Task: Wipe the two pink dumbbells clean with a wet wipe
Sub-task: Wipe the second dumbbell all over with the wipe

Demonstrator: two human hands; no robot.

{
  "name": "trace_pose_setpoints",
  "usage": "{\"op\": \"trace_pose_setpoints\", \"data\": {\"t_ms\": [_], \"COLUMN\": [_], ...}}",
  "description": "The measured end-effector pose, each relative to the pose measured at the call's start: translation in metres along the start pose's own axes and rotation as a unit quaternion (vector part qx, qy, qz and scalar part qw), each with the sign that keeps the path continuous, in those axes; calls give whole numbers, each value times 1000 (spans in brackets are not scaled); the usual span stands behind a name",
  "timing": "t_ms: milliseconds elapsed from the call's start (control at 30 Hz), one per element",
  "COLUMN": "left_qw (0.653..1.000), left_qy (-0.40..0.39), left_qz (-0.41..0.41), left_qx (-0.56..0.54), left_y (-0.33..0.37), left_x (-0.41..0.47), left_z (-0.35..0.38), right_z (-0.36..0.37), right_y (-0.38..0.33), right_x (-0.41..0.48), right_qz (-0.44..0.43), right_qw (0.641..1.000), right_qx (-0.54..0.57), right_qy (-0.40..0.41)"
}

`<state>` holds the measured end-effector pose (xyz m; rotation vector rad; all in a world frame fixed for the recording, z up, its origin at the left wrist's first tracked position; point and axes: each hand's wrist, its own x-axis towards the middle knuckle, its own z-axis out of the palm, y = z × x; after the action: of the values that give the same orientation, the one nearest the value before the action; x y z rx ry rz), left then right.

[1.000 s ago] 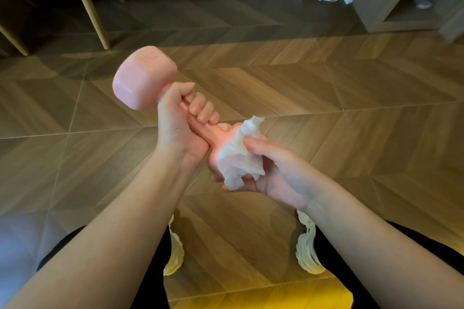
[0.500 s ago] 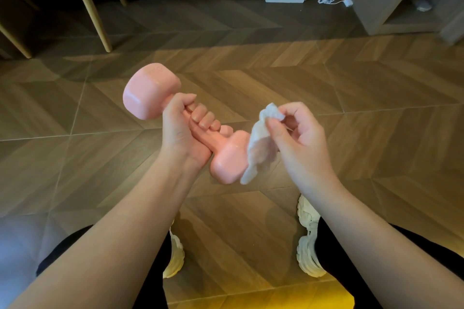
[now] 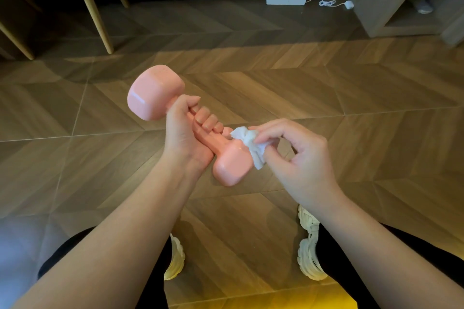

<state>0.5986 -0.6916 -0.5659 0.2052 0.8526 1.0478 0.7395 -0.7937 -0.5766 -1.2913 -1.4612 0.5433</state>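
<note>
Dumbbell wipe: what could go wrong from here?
1. Only the left hand holds the dumbbell above the floor; a wet handle could slip, dropping it near the shoes.
2. The right hand pinches a bunched wipe, so coverage may be patchy.
3. The gripped handle may go unwiped.
</note>
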Motion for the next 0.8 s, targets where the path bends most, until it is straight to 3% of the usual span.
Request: {"op": "trace_pose_setpoints", "data": {"t_ms": [67,133,267,333,400,467,567,633,700,800], "left_qw": [1000,999,999,1000,1000,1000,999,998,997,996], "left_qy": [9,15,18,18,16,10,-18,-46,-63,-65], "left_qz": [16,25,29,22,16,16,31,33,38,52], "left_qx": [11,19,15,10,9,10,15,15,18,23], "left_y": [4,6,7,5,2,1,1,0,0,1], "left_x": [2,4,3,2,0,-1,-2,-3,-3,-2], "left_z": [-3,-6,-7,-6,-3,0,2,4,6,6], "right_z": [0,0,7,13,17,16,12,16,21,21], "right_y": [4,6,0,-4,-6,-7,-3,-3,-1,1], "right_x": [-5,-9,-12,-10,-5,0,2,0,0,-1], "right_qz": [-102,-124,7,98,168,271,475,518,507,476], "right_qw": [991,981,999,991,976,947,817,752,739,758], "right_qx": [-90,-145,-33,88,131,164,322,387,420,422], "right_qy": [-20,-36,-11,30,48,44,-52,-130,-141,-141]}}
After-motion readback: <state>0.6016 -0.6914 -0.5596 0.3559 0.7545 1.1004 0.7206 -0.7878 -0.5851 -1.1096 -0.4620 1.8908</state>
